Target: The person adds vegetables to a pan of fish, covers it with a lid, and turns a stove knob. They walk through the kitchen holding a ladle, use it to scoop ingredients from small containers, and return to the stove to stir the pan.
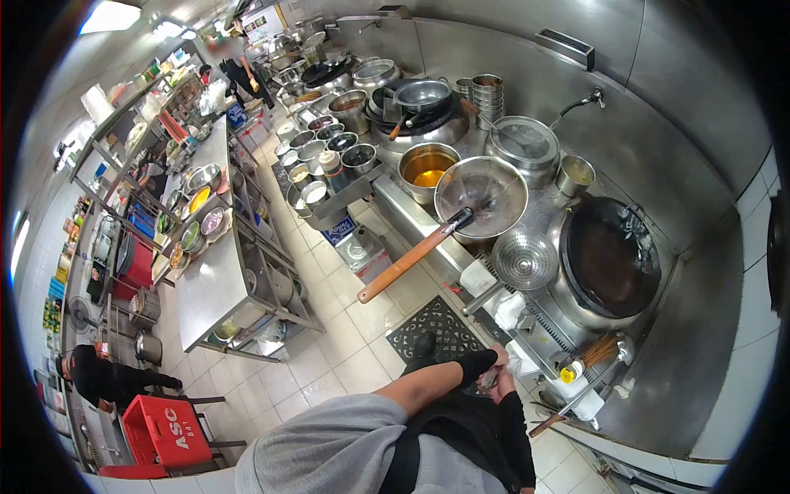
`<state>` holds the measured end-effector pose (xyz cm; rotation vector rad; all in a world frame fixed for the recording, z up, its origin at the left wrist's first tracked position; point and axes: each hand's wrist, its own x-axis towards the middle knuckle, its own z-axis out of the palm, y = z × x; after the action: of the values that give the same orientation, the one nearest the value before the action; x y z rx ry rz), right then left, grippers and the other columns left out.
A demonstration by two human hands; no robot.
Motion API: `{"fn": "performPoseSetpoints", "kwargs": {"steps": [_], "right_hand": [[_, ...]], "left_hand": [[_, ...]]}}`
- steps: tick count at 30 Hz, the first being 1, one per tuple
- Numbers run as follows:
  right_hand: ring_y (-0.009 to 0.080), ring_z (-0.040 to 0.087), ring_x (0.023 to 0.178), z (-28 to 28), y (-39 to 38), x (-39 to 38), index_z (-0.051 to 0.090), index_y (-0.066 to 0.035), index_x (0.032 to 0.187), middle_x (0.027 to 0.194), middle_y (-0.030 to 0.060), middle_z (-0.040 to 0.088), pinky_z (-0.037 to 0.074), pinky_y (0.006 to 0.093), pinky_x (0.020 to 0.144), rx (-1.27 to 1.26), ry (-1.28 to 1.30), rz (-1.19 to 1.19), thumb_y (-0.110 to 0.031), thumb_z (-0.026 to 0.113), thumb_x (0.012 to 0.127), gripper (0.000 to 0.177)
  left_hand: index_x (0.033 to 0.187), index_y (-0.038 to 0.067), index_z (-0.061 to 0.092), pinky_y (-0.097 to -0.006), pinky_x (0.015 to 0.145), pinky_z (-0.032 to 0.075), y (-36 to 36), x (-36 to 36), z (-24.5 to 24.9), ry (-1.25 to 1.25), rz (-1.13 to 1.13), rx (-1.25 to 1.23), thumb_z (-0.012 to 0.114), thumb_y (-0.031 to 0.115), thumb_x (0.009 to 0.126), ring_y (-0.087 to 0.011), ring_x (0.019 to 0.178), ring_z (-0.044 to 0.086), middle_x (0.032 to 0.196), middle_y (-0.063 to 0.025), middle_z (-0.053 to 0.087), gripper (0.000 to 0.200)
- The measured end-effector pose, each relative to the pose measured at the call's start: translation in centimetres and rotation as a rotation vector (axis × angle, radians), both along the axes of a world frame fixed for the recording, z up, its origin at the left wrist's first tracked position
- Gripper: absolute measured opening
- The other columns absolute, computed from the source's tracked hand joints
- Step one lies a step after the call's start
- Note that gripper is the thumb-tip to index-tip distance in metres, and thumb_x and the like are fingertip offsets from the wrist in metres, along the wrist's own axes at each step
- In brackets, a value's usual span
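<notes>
My left hand (pixel 497 356) and my right hand (pixel 503 387) are together in front of my body, beside the stove's front edge. Their fingers are closed around a small crumpled greyish-white thing (pixel 489 379), too hidden to name. White cloths (pixel 508 311) lie on the stove ledge close by. Above them rests a perforated skimmer (pixel 524 258). A strainer (pixel 481 196) with a long wooden handle lies over a pot. Right of my hands are a bamboo brush (pixel 601 350), a yellow-topped container (pixel 569 373) and a ladle (pixel 623 350) with a wooden-ended handle.
A dark wok (pixel 613 259) sits on the burner under a tap (pixel 597 97). Nearby stand a pot of yellow oil (pixel 428 177) and several seasoning pots. A steel worktable (pixel 210 288) is left, with a red crate (pixel 169 432) and a bending person (pixel 107 375) beyond. A black mat (pixel 440 329) covers the tiles.
</notes>
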<state>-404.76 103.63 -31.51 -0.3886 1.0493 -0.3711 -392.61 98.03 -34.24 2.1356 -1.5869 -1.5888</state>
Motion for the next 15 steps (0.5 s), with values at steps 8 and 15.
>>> {"fn": "performPoseSetpoints", "kwargs": {"steps": [8, 15], "right_hand": [[0.0237, 0.065, 0.095, -2.8, 1.9, -5.6, 0.064, 0.003, 0.108, 0.099, 0.0106, 0.068, 0.051, 0.0446, 0.086, -0.268, 0.097, -0.037, -0.024, 0.059, 0.097, 0.029], [0.0296, 0.066, 0.088, -2.9, 1.3, -6.2, 0.059, 0.013, 0.099, 0.101, 0.0202, 0.065, 0.053, 0.0374, 0.081, -0.312, 0.085, -0.68, -0.013, 0.069, 0.088, 0.03]], "left_hand": [[0.086, -0.01, 0.068, -0.0413, 0.074, 0.056, 1.0, 0.0, 1.8, -0.087, 0.252, -0.19, 0.085, 0.038, 0.062, -0.0367, 0.086, 0.07, 0.088, -0.0278, 0.069, 0.056], [0.09, -0.003, 0.071, -0.0354, 0.072, 0.058, -0.5, 1.1, 1.3, -0.063, -0.068, 0.004, 0.076, 0.046, 0.074, -0.0324, 0.083, 0.071, 0.082, -0.0183, 0.072, 0.051]]}}
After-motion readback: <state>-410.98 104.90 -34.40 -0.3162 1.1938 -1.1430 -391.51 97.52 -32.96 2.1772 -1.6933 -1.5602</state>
